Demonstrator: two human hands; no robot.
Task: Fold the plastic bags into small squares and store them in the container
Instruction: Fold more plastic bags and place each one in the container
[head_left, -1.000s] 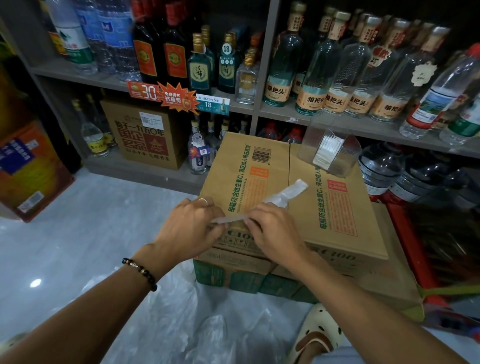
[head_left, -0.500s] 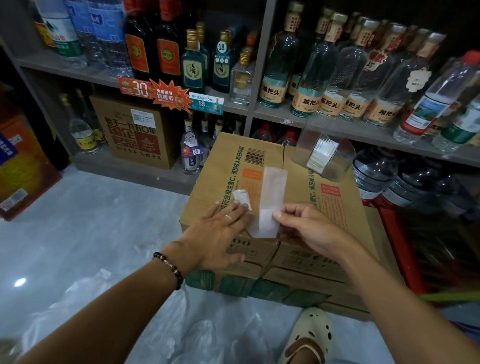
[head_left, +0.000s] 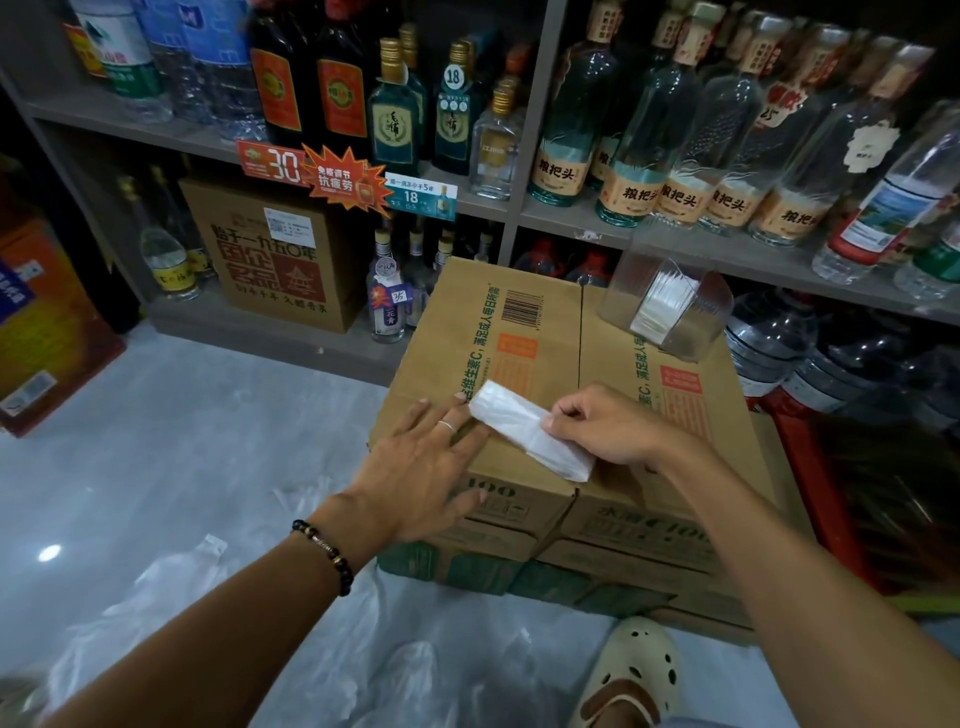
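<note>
Left hand (head_left: 426, 467) lies palm down on the top of the upper cardboard box (head_left: 524, 332), fingers straight and slightly spread. Ring on one finger; fingertips touch the near-left end of the folded plastic bag (head_left: 530, 428), pressing it flat against the box. Dark bead bracelet (head_left: 324, 553) at the left wrist. Left forearm enters from lower left.

Right hand (head_left: 608, 423) rests on the same box top, to the right of the bag. Thumb and forefinger pinch the bag's long right edge near its middle; remaining fingers curl under the palm. Right forearm enters from lower right.

The bag is folded into a narrow white strip lying diagonally on the box top, one end up-left, the other down-right near the box's front edge. It lies between the two hands.

Clear plastic container (head_left: 670, 306) sits tilted at the far right corner of the box top, well apart from the hands. Inside it: a stack of white folded pieces standing on edge.

The upper box sits on a second cardboard box (head_left: 613, 566). Loose clear plastic bags (head_left: 171, 582) lie on the grey floor beside the boxes. A cream perforated shoe (head_left: 636, 670) shows at bottom centre. Shelves of bottles (head_left: 639, 171) stand behind.
</note>
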